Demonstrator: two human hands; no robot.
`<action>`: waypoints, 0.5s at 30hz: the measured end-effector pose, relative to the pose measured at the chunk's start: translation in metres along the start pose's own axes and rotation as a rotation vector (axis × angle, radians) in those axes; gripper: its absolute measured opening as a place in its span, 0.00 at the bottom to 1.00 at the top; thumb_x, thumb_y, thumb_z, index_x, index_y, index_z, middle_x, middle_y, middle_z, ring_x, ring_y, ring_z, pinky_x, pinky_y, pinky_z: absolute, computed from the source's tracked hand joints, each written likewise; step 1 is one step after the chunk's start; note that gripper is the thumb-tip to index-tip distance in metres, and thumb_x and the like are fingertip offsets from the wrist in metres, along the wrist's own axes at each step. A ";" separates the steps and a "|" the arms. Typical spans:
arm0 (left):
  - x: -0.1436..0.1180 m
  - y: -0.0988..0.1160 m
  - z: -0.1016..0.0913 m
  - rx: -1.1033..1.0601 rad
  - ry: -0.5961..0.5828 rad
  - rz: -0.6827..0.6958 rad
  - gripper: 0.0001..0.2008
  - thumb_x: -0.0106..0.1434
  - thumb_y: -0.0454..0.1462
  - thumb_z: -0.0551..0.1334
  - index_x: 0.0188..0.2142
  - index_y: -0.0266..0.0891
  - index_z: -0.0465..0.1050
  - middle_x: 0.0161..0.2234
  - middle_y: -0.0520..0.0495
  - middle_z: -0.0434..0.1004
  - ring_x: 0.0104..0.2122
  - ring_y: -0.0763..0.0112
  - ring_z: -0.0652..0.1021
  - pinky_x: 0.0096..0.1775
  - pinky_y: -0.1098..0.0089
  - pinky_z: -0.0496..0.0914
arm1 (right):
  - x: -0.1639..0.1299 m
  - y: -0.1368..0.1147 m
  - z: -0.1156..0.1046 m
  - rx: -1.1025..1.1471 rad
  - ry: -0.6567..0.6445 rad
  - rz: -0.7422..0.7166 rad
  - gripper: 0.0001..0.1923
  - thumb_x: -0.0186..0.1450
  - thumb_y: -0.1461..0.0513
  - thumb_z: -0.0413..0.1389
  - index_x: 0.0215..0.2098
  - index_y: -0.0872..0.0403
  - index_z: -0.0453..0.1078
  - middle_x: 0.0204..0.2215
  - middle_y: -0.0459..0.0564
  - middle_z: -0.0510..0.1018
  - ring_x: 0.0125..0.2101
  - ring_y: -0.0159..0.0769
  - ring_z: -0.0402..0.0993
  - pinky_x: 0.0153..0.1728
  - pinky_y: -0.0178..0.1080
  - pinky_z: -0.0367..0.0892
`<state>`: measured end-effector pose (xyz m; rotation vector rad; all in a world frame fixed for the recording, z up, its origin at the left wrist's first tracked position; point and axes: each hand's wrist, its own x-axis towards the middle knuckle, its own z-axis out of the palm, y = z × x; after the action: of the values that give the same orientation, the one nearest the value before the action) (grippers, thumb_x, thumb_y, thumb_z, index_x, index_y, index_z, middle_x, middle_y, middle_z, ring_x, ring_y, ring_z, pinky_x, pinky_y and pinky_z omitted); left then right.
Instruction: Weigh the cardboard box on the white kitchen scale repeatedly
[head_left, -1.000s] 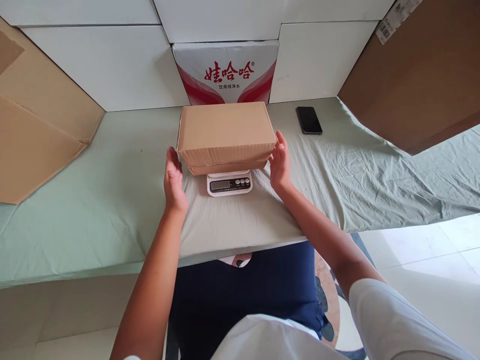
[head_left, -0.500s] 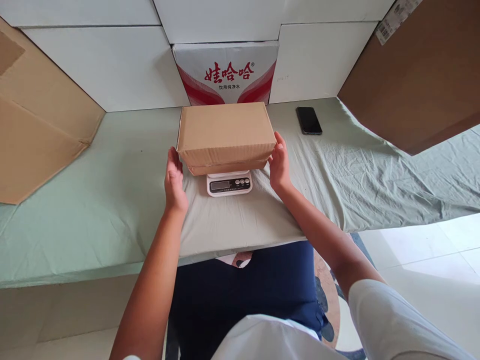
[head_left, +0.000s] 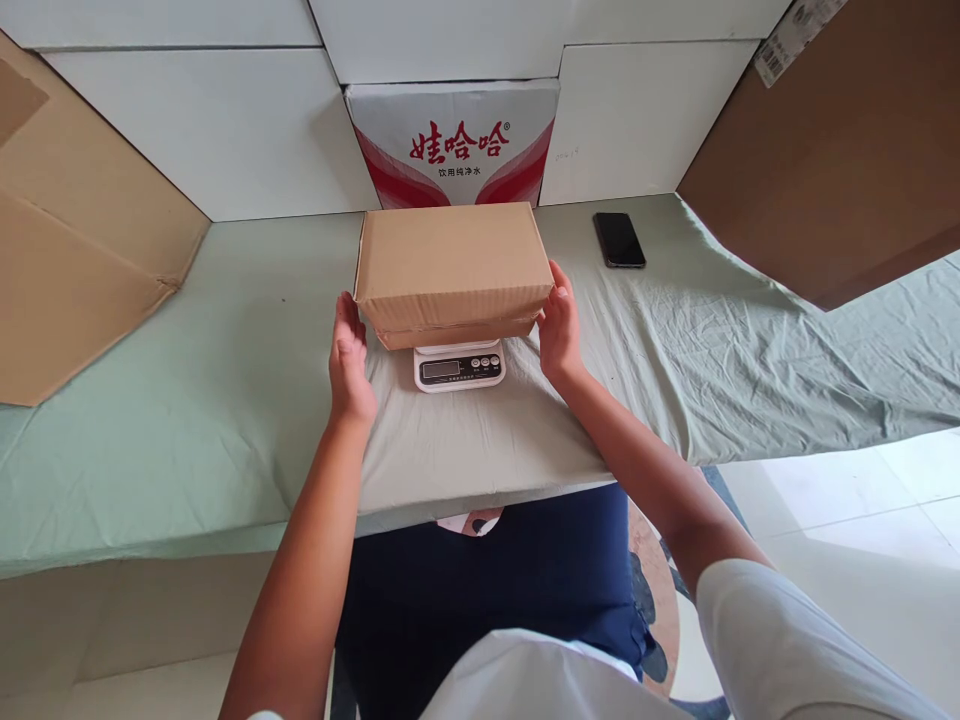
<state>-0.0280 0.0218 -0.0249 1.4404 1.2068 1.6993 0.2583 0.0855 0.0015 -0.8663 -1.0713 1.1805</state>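
Observation:
A closed brown cardboard box [head_left: 456,250] is right above a small white kitchen scale [head_left: 460,368], covering most of its platform. The scale's dark display and buttons show in front; I cannot read any digits. My left hand [head_left: 350,360] is upright against the box's left side, fingers straight and pressed together. At the right front corner, my right hand [head_left: 559,320] has its fingers along the side of the box. Between them the two palms hold the box. Whether its full weight rests on the scale, I cannot tell.
A black phone [head_left: 619,240] lies on the green cloth [head_left: 255,400] to the right. Large cardboard panels stand at the left [head_left: 90,240] and right [head_left: 832,150]. Behind the box is a white and red carton [head_left: 459,140] among white cartons [head_left: 210,130]. The cloth's front edge is near my lap.

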 end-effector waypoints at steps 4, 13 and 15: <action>-0.001 0.002 0.001 0.018 0.005 -0.022 0.42 0.65 0.68 0.46 0.72 0.55 0.55 0.77 0.52 0.48 0.76 0.56 0.49 0.75 0.52 0.48 | -0.001 -0.002 0.001 0.026 0.006 0.018 0.32 0.64 0.38 0.50 0.63 0.36 0.59 0.71 0.40 0.63 0.75 0.47 0.50 0.73 0.63 0.51; -0.001 0.005 0.003 -0.016 0.018 -0.029 0.46 0.64 0.68 0.48 0.72 0.48 0.54 0.77 0.46 0.46 0.76 0.54 0.49 0.75 0.53 0.48 | -0.005 -0.009 0.004 0.008 -0.013 0.023 0.32 0.63 0.37 0.50 0.62 0.35 0.61 0.73 0.37 0.60 0.76 0.46 0.47 0.74 0.62 0.49; 0.000 0.003 0.002 -0.018 0.006 -0.016 0.44 0.63 0.68 0.49 0.72 0.52 0.56 0.76 0.49 0.48 0.76 0.54 0.48 0.75 0.52 0.48 | -0.005 -0.009 0.005 0.007 -0.011 0.026 0.33 0.62 0.36 0.50 0.62 0.35 0.61 0.72 0.37 0.61 0.76 0.46 0.47 0.74 0.62 0.49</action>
<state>-0.0257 0.0208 -0.0226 1.4124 1.2006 1.7011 0.2561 0.0792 0.0099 -0.8720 -1.0671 1.2114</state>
